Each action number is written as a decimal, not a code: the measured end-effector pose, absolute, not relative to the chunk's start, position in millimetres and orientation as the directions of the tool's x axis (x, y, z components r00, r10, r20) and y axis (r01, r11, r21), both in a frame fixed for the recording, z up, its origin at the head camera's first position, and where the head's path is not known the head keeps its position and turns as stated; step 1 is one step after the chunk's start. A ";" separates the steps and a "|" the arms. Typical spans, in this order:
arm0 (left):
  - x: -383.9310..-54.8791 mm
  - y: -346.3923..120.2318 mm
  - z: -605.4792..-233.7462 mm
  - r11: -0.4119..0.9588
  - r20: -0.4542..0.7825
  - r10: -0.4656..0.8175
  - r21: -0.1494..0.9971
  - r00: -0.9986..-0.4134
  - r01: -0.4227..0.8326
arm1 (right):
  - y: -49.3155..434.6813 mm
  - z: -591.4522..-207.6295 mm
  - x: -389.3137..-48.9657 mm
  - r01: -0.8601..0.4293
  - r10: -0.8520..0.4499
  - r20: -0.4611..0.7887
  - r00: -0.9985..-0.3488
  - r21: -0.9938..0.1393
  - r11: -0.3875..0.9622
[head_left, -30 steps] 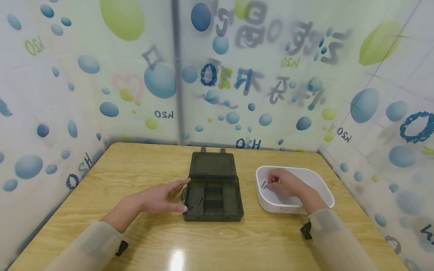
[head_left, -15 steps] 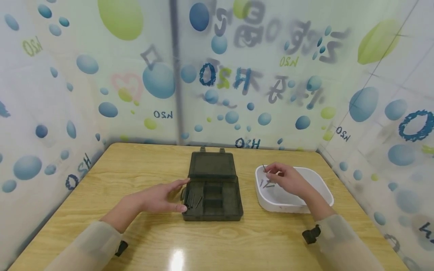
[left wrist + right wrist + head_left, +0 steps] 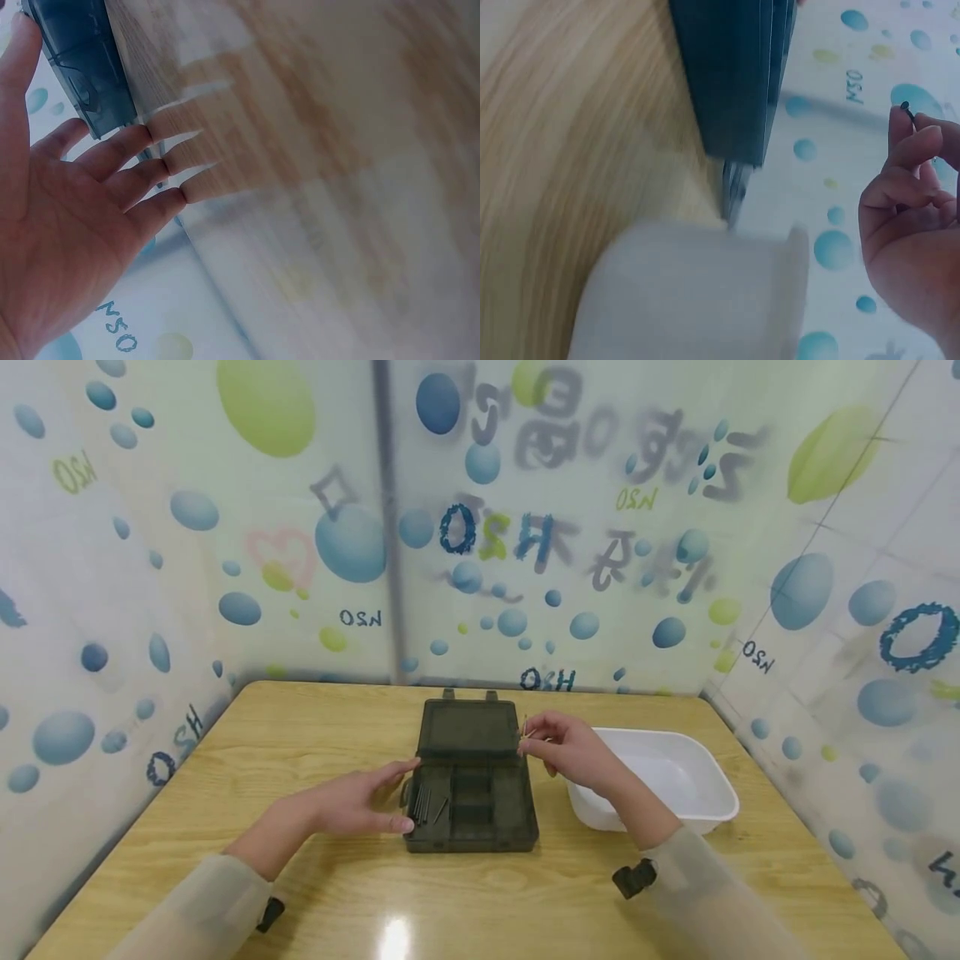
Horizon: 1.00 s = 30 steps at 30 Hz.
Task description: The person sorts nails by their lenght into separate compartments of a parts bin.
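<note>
A dark, see-through compartment box [image 3: 513,814] lies on the table with its lid [image 3: 469,724] folded back. Several thin dark nails [image 3: 423,803] lie in its left compartment. My left hand [image 3: 341,802] rests at the box's left side, thumb and index finger spread along it; in the left wrist view the fingers are relaxed and hold nothing. Over the right edge of the lid, my right hand [image 3: 573,752] pinches a thin nail [image 3: 905,106] between thumb and fingertips; its small round head shows in the right wrist view.
A white plastic basin [image 3: 678,777] stands right of the box, partly covered by my right forearm. Behind the wooden table [image 3: 315,893] hangs a patterned curtain [image 3: 300,635]. Both wrists carry a small dark strap device [image 3: 634,878].
My right hand has come up out of the white basin and moved left to the box with the nail. The left hand and the box have stayed in place.
</note>
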<state>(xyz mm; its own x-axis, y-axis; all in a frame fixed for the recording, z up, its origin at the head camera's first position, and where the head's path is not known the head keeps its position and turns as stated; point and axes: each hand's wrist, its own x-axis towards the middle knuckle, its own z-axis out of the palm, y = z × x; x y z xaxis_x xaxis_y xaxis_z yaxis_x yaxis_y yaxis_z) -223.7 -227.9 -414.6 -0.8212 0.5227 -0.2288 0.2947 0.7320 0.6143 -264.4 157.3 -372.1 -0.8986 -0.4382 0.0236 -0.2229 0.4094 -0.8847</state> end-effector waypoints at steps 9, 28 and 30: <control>-224.2 -225.8 -412.1 0.747 -0.229 0.511 0.595 -0.828 0.296 | 110.5 -380.3 -263.1 -0.207 -0.496 -0.001 -0.868 -0.908 0.364; -223.6 -224.3 -411.0 0.738 -0.240 0.506 0.619 -0.829 0.271 | 73.7 -401.2 -265.2 -0.166 -0.522 -0.054 -0.851 -0.916 0.365; -223.0 -224.3 -412.1 0.740 -0.248 0.502 0.620 -0.828 0.263 | 70.8 -406.1 -265.1 -0.163 -0.527 -0.062 -0.848 -0.915 0.369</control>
<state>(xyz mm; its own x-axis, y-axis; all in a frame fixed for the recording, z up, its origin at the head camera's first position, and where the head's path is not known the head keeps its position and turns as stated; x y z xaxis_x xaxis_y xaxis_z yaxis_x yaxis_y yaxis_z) -223.0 -224.3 -412.1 -0.8282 0.5023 -0.2484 0.2627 0.7396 0.6197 -265.1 70.8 -406.1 -0.8476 -0.5270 -0.0619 -0.1628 0.3692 -0.9150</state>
